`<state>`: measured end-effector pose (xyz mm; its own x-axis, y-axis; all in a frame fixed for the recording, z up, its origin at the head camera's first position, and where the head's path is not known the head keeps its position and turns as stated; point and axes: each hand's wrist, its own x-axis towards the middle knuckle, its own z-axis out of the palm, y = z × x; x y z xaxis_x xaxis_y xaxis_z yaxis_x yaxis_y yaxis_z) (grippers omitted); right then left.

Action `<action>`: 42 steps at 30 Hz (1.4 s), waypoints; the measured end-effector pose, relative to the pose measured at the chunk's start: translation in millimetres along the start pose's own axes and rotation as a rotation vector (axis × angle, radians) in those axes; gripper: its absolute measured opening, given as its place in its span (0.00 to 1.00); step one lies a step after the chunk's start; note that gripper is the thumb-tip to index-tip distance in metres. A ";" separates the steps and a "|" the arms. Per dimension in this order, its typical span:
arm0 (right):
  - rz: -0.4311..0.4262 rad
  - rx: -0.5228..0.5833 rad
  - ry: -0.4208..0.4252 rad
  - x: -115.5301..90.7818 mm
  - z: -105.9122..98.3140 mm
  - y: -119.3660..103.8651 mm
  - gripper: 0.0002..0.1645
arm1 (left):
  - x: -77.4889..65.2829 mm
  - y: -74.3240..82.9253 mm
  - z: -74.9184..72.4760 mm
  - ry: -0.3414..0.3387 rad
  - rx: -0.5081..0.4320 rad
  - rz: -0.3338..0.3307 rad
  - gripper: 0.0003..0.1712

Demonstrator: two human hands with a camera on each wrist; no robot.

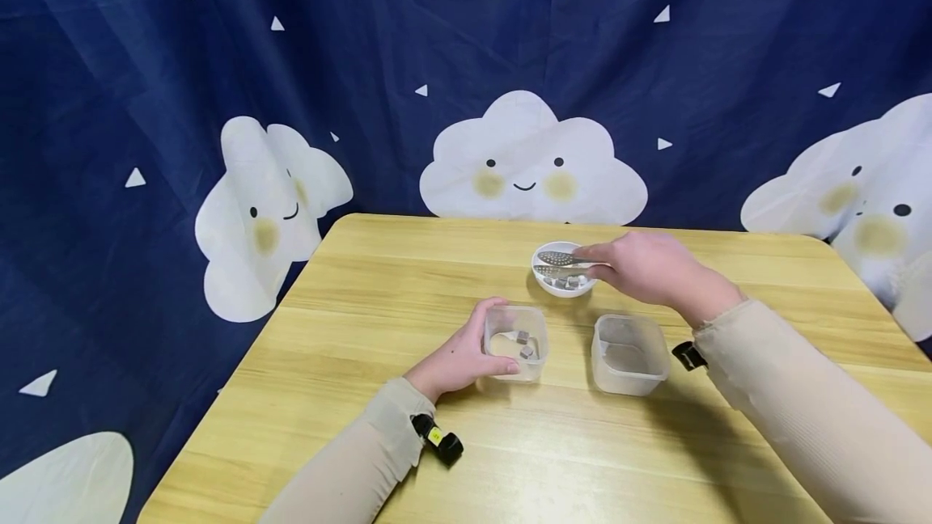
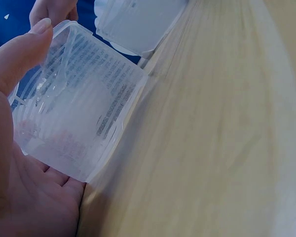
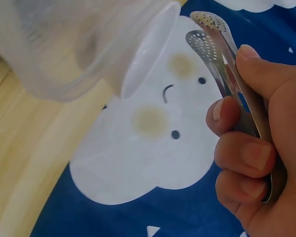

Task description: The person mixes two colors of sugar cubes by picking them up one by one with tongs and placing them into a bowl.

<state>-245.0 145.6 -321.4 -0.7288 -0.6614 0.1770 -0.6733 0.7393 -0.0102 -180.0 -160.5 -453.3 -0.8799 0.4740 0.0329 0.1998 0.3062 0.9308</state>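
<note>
My right hand (image 1: 651, 272) grips a pair of metal tongs (image 3: 237, 81) with perforated ends, thumb on one arm and curled fingers round the other. In the head view, the slightly parted tips hang over a small white bowl (image 1: 537, 281) that holds several silvery cubes (image 1: 570, 283). My left hand (image 1: 466, 354) curls round a clear plastic container (image 2: 89, 94), thumb along its near side and fingers behind it. Inside that container lie a few small metal cubes (image 1: 524, 338).
A second clear plastic container (image 1: 629, 382) stands right of the held one, on the wooden table (image 1: 408, 265). Behind the table's far edge hangs a dark blue curtain (image 1: 364, 39) with clouds and white triangles. Each wrist wears a black strap (image 1: 437, 437).
</note>
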 end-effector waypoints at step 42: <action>-0.312 -0.269 -0.238 15.3 -19.3 -92.2 0.09 | -0.5 -0.2 -0.4 -0.029 -0.033 0.014 0.59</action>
<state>-191.7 69.8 -298.8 -0.5266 -0.8442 -0.1000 -0.8313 0.4868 0.2682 -179.7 -161.1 -453.4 -0.8643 0.5018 0.0361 0.1974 0.2723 0.9417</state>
